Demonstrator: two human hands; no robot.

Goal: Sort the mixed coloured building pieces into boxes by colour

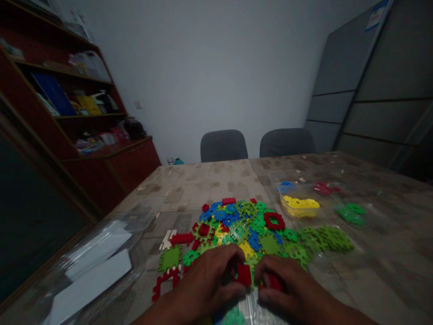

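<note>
My left hand [216, 275] is closed around a red plastic block [243, 274], its flat face turned to the right. Close beside it, my right hand [287, 284] has its fingers curled round another red plastic piece [275, 282], partly hidden by the fingers. Just beyond both hands lies a heap of interlocking plastic pieces and gears in blue, green, yellow and red; a red ring-shaped piece [274, 221] rests on its right side. Below my hands is a clear plastic box [252, 307] near a pale green gear [234, 317], both cut off by the frame.
Clear trays at right hold yellow gears [299, 203], green gears [352, 213] and olive square pieces [326, 238]. A clear container with white cards [91, 284] stands at left. Two grey chairs [223, 145] are behind the patterned table [209, 180].
</note>
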